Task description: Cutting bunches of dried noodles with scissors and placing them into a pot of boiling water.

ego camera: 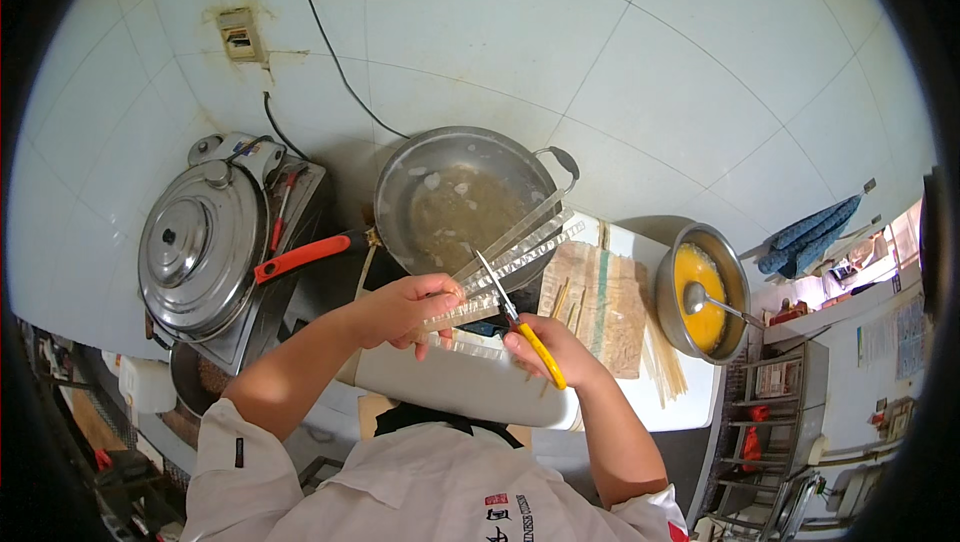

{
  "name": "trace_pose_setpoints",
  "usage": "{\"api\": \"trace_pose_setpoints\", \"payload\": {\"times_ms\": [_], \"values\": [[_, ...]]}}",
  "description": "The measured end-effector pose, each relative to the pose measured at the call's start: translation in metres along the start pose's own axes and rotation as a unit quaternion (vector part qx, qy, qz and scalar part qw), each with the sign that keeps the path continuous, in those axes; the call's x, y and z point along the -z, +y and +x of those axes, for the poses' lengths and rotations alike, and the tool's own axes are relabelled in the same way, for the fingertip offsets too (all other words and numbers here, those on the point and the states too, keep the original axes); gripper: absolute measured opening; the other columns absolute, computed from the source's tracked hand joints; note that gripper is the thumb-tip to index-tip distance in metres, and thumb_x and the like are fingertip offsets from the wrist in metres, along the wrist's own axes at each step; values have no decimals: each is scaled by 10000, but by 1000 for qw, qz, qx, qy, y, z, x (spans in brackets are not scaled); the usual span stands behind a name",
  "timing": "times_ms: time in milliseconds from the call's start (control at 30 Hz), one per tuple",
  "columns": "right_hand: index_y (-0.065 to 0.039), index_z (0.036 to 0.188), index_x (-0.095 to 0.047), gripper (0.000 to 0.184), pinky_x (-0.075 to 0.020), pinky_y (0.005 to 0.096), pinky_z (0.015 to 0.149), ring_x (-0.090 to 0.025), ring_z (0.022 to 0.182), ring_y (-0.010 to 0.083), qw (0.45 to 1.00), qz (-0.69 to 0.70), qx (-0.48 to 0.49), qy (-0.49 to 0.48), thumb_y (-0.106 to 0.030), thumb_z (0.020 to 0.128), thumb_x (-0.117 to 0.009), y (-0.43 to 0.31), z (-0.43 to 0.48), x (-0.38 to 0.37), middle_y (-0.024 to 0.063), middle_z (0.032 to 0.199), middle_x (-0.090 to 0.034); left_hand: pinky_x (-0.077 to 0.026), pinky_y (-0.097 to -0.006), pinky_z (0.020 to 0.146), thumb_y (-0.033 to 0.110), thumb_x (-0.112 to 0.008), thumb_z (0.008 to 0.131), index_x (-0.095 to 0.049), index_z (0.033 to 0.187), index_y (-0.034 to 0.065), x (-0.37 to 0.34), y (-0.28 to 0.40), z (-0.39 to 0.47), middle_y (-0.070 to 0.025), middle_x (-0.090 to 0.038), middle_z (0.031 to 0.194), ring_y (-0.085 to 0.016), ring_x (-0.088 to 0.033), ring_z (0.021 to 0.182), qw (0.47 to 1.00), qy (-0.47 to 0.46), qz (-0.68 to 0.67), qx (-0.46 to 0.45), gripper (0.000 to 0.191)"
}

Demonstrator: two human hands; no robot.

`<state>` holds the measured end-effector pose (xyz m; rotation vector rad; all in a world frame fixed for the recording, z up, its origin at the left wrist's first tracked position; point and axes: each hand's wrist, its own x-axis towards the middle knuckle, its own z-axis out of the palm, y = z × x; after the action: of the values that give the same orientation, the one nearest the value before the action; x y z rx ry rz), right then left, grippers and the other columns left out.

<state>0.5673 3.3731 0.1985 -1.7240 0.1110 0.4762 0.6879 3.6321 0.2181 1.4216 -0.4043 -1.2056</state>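
My left hand [409, 309] grips a fan of long, clear, ribbed plastic strips [517, 257], apparently packaging. Some reach up and right over the rim of a wide frying pan [472, 197], while shorter ends stick out below my fingers. Yellow-handled scissors [540, 354] are in my right hand [559, 350]. Their metal blades point up and left and cross in front of the strips; whether they cut into one is unclear. Cloudy liquid with pale flecks covers the pan's bottom. Right of the pan, a worn woven sheet [600, 302] lies under several thin sticks [574, 302].
A steel bowl [664, 302] holds yellow liquid and a ladle [697, 298]. Pale thin strands [664, 369] lie on the white counter [465, 384]. The pan's red handle [300, 260] extends left towards a round lidded metal appliance [202, 242]. A blue cloth [810, 234] hangs on the wall.
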Motion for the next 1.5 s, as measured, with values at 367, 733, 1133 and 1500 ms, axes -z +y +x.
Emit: {"api": "trace_pose_setpoints", "payload": {"times_ms": [367,733,1133,1500], "values": [[-67,769,-540,409,-331,243,433,-437,452,65,999,-7,-50,5,-405,972,-651,-7,-5,-2,-26,574,-479,-350,-202,412,314,-449,1058,-542,1212,100,-1,5,-6,-72,-672,867,-106,-582,516,1000,-5,9,23,280],[-65,742,-551,445,-331,231,407,-435,417,60,997,-11,-73,13,-436,966,-651,-9,-3,-4,-19,548,-483,-374,-205,412,347,-445,1062,-535,1238,114,-3,2,-7,-71,-665,875,-99,-551,489,998,-14,-32,47,306],[-69,760,-562,445,-357,226,408,-453,403,67,995,3,-97,11,-458,945,-672,-4,3,-3,-14,544,-492,-341,-209,401,391,-414,1068,-499,1288,119,-1,-4,-1,-84,-655,908,-105,-525,479,997,-42,-34,53,361],[-47,925,-611,546,-446,255,531,-551,537,126,985,146,-84,-22,-567,1012,-471,12,-8,18,29,649,-554,-325,-205,401,366,-541,1022,-517,1236,132,34,34,16,-68,-642,904,-126,-544,517,986,96,-131,-42,318]]}}
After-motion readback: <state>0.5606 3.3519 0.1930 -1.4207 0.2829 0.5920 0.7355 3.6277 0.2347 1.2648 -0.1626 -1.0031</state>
